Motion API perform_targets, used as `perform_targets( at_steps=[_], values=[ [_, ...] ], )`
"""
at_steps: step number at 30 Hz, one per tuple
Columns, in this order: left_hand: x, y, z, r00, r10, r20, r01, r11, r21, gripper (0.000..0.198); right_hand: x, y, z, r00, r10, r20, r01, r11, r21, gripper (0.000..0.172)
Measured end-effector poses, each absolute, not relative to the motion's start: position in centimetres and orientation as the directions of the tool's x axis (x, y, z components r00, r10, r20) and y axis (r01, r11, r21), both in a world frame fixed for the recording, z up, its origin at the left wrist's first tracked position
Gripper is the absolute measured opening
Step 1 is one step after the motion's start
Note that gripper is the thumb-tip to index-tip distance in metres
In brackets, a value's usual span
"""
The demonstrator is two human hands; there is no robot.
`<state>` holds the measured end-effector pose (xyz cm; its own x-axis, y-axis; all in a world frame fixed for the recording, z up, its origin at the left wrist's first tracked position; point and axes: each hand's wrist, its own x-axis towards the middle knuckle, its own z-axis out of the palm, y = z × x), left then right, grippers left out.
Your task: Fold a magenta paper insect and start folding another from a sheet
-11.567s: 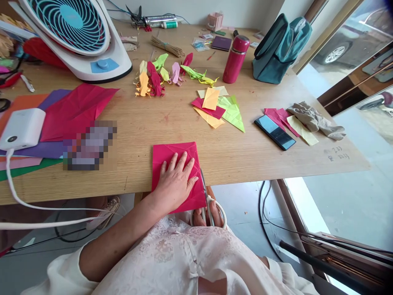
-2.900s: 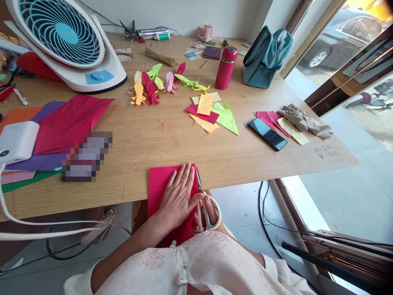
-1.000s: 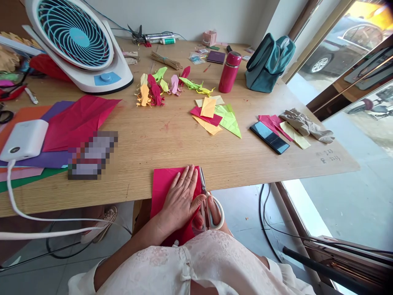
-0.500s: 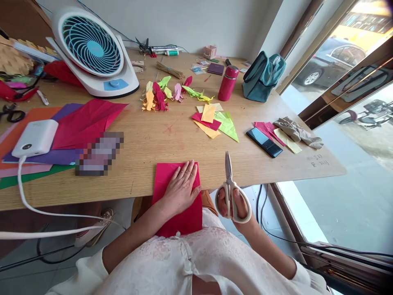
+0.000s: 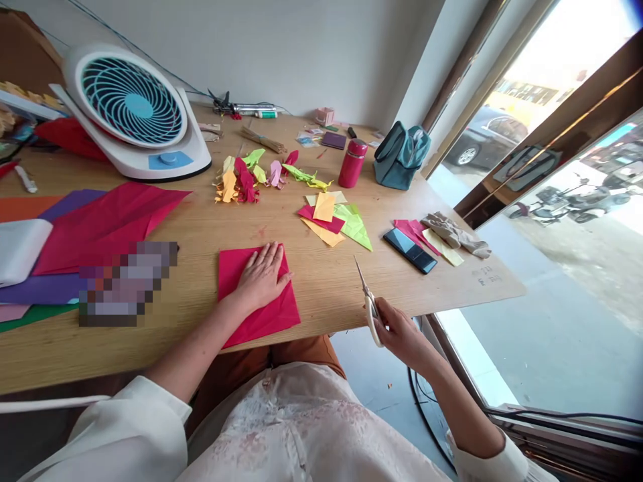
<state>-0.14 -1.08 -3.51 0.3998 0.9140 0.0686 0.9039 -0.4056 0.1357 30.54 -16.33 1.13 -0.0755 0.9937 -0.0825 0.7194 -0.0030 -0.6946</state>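
Observation:
My left hand (image 5: 261, 278) lies flat with fingers stretched out on a folded magenta paper sheet (image 5: 254, 313) near the front edge of the wooden table (image 5: 321, 288). My right hand (image 5: 399, 331) is closed round the white handles of a pair of scissors (image 5: 366, 298), held over the table's front edge to the right of the sheet. The blades are together and point up and to the left.
Small paper pieces (image 5: 331, 217) and folded paper figures (image 5: 251, 177) lie mid-table. A phone (image 5: 410, 242), a cloth (image 5: 455, 233), a red flask (image 5: 351, 163) and a teal bag (image 5: 400, 155) sit to the right. A fan (image 5: 135, 114) and large coloured sheets (image 5: 95, 224) are on the left.
The scissors left the sheet's right edge and moved right with my right hand. The magenta sheet, pressed by my left hand, has slid further onto the table. The view has tilted up.

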Motion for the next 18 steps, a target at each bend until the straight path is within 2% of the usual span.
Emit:
perform_targets(
  at_steps=[3, 7, 12, 18],
  values=[
    [-0.7, 1.0, -3.6, 0.399, 0.914, 0.070, 0.904, -0.405, 0.134, 0.078, 32.9, -15.0, 1.6, -0.044, 0.999, 0.007, 0.844, 0.041, -0.536, 0.021],
    [-1.1, 1.9, -3.7, 0.407, 0.907, 0.109, 0.900, -0.419, 0.118, 0.080, 35.9, -11.7, 2.9, 0.037, 0.993, 0.109, 0.944, 0.001, -0.329, 0.018],
    [-1.1, 1.3, -3.7, 0.416, 0.884, 0.212, 0.879, -0.451, 0.155, 0.078, 38.0, -4.2, 4.8, 0.123, 0.986, 0.109, 0.985, -0.108, -0.133, 0.026],
    [-1.4, 0.8, -3.2, 0.390, 0.827, 0.405, 0.823, -0.511, 0.249, 0.052, 38.6, 7.5, 5.0, 0.170, 0.982, 0.077, 0.985, -0.166, -0.050, 0.036]
  ],
)
